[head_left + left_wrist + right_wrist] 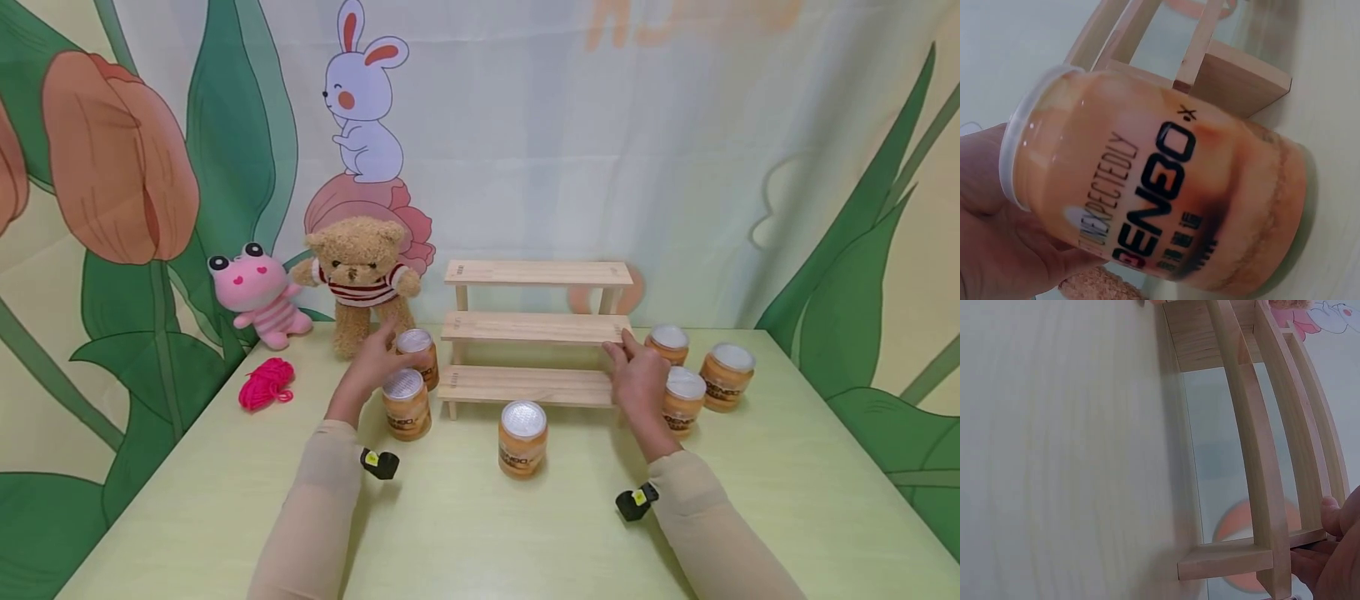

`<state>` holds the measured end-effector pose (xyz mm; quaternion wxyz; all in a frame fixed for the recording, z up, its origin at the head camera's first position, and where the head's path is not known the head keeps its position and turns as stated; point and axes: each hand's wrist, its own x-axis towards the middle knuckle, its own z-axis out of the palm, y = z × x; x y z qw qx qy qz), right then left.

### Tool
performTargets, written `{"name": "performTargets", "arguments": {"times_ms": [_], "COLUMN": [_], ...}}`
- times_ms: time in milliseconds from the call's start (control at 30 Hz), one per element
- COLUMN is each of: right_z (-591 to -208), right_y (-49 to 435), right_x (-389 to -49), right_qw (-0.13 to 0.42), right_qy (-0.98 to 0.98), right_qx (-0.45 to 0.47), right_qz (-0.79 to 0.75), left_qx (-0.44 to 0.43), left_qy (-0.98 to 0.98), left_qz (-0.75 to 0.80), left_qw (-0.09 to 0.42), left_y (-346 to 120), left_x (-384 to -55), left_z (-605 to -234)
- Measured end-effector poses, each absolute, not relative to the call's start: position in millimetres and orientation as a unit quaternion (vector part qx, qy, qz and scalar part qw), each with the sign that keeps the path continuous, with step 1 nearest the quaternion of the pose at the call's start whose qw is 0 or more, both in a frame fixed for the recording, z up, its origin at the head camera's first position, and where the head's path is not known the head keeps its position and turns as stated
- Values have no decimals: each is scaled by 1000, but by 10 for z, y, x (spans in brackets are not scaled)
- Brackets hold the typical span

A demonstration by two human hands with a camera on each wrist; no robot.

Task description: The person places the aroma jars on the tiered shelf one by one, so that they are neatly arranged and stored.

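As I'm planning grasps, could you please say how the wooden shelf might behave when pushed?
The wooden shelf is probably stiff, given its planks. Its open frame suggests it's fairly light, and wide-set legs may let it slide before tipping.

There are six jars (523,446), two plushies (362,285), one rack (536,327), one skein (266,384).

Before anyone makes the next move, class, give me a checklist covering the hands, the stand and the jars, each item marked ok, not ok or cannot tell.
1. Right hand gripping the right end of the wooden stand's middle step: ok.
2. Left hand firmly gripping the rear left jar: cannot tell.
3. Stand upright: ok.
4. No jar in front of the stand: not ok; the centre jar stands there.
5. Front left jar upright: ok.
6. Pink yarn apart from both hands: ok.
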<state>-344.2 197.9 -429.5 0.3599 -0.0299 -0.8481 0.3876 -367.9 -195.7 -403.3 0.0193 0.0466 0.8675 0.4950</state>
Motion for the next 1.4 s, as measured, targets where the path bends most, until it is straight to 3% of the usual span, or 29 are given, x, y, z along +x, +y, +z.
{"name": "performTargets", "arguments": {"times_ms": [1133, 1400], "right_z": [-4277, -4265], "right_y": [2013, 1978], "right_x": [-3419, -3408], "right_qw": [339, 339], "right_qy": [-857, -857], "right_qx": [-41, -30], "right_qz": [385, 386], "left_qx": [25, 5], "left_qy": [812, 803], "left_qz": [576, 591], "left_qw": [87, 80], "left_y": [-2014, -2060], "left_x": [-3930, -3945], "left_z": [-4230, -4280]}}
